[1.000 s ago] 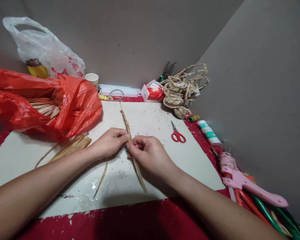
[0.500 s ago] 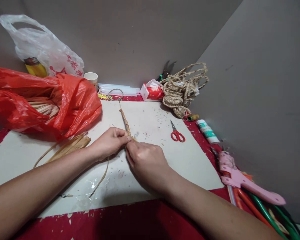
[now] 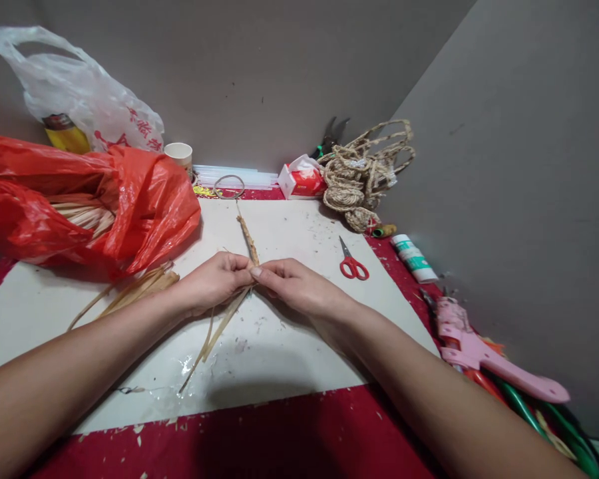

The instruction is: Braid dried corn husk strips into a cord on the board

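A: What takes up the most room?

B: The white board (image 3: 289, 346), lying on a red cloth (image 3: 259, 439) and filling the middle of the table. Next in size is the red bag (image 3: 144, 199) at the far left, with pale straw stalks (image 3: 82, 214) showing in its mouth. Behind it sits a clear bag (image 3: 80, 93) holding a yellow can (image 3: 67, 133).

A: And on the right?

B: A heap of braided rope (image 3: 362, 176) in the far corner, a red tissue pack (image 3: 302, 181) just beside it, and a pink tool (image 3: 484, 362) at the near right edge, lying over green and orange tubes.

A: The hands?

B: They meet at the middle of the board. The left hand (image 3: 214, 283) is closed, fingertips pinching the near end of a twisted straw cord (image 3: 248, 239). The right hand (image 3: 297, 286) pinches the same spot from the other side, thumb and forefinger pressed together.

A: Where does the cord run?

B: Away from the hands along the board, toward a wire ring (image 3: 229, 187) at the far edge. Loose straw strips (image 3: 214, 336) trail from the pinch toward the near left.

A: Smaller things?

B: More loose straw (image 3: 140, 289) beside the left wrist, red scissors (image 3: 352, 263) right of the hands, a glue tube (image 3: 413, 256) past them, and a paper cup (image 3: 180, 154) near the red bag.
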`<action>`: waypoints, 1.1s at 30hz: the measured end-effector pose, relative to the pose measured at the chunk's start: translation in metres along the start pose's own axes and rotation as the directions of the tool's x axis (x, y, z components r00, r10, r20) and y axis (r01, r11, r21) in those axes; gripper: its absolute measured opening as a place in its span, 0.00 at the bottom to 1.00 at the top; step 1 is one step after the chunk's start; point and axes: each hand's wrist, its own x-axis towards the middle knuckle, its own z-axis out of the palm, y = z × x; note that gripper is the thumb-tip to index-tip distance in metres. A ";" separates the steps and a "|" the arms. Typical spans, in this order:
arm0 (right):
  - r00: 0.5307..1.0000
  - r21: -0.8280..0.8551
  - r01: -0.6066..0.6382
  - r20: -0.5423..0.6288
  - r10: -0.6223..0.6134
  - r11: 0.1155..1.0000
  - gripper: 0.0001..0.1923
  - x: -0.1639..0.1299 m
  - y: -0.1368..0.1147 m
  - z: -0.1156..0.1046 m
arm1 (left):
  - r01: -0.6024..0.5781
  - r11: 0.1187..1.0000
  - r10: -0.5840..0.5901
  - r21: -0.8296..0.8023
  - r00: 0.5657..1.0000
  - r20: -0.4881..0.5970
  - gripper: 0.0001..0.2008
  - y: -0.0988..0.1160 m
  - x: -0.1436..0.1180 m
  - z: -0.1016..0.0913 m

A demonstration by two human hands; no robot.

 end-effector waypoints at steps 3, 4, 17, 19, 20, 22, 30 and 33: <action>0.995 0.030 -0.020 0.098 0.017 0.999 0.23 0.004 0.005 -0.005 | -0.012 0.997 0.008 0.070 0.999 0.051 0.12 0.003 0.001 -0.002; 0.990 0.062 -0.040 0.135 0.031 0.997 0.24 0.005 0.005 -0.007 | -0.049 0.995 0.041 0.089 0.995 0.089 0.12 0.003 0.001 -0.003; 0.980 0.476 -0.185 0.022 0.198 0.860 0.14 0.001 -0.003 0.015 | 0.059 0.911 -0.104 0.409 0.990 0.090 0.10 0.019 -0.020 0.002; 0.977 0.564 -0.189 0.023 0.214 0.804 0.15 -0.001 -0.005 0.018 | 0.078 0.931 -0.116 0.356 0.989 0.088 0.10 0.014 -0.020 0.007; 0.975 0.596 -0.190 0.021 0.222 0.780 0.16 -0.001 -0.006 0.020 | 0.077 0.936 -0.110 0.344 0.991 0.077 0.11 0.011 -0.020 0.009; 0.973 0.641 -0.189 0.018 0.232 0.743 0.18 -0.003 -0.007 0.022 | 0.065 0.942 -0.086 0.329 0.995 0.050 0.11 0.005 -0.019 0.012; 0.988 0.670 -0.122 0.008 0.157 0.732 0.15 -0.003 -0.005 0.027 | -0.003 0.961 0.012 0.276 0.999 -0.031 0.09 0.000 -0.020 0.024; 0.983 0.713 -0.149 0.029 0.183 0.685 0.12 -0.003 -0.007 0.026 | 0.105 0.950 -0.112 0.295 0.994 0.008 0.12 0.013 -0.020 0.017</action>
